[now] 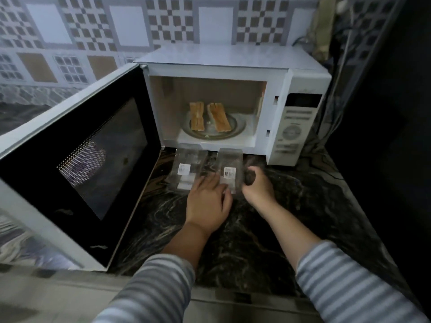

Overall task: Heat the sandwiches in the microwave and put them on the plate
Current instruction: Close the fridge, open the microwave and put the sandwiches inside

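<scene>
two sandwiches lie side by side on the glass tray inside the microwave, door swung wide open to the left. long axes run front to back, near ends toward the person. no plate in view.

both hands are down on the desk, just in front of the opening, among two clear empty packs. left hand lies flat, fingers straight, resting on the pack edges. right hand is curled around the right pack's side; looks like it's gripping the plastic, tho blur makes that less than sure.

sandwiches sit straight ahead and above the fingers, slightly left of center, so left hand is a bit nearer. heating prob not started yet; next move likely shutting the door, which hangs on the left hand's side.
</scene>
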Tool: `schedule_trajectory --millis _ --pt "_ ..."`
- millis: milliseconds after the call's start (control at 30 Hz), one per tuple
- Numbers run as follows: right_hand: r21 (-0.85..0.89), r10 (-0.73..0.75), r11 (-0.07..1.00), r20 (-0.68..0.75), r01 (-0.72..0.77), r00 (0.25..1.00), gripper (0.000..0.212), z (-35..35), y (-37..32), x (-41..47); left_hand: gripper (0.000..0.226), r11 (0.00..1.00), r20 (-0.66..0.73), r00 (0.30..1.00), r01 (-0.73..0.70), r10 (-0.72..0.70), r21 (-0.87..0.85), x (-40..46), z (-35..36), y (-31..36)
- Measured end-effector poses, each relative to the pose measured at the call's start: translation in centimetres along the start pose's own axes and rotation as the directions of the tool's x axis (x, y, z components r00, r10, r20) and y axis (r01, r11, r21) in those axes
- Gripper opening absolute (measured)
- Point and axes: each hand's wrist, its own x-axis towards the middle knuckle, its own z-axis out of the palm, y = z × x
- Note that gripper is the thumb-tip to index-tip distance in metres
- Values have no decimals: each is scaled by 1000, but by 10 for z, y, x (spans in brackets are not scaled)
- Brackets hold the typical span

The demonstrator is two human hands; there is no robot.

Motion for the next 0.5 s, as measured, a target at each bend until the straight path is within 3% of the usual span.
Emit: schedule_trajectory --millis 133,267,400,500 --pt "133 128 983 13 -128 992 30 1 12 0 36 961 63 981 194 -185 -198 4 5 5" --pt "245 193 951 14 -191 981 14 -1 21 -5 30 826 215 875 482 -434 -293 11 11 8" --pt "401 206 890 72 -218 976 5 -2 19 -9 22 721 294 833 554 -470 -417 22 14 9" --pt "395 216 893 44 -215 975 9 -4 21 -10 13 685 341 811 585 -475 -434 23 13 15"
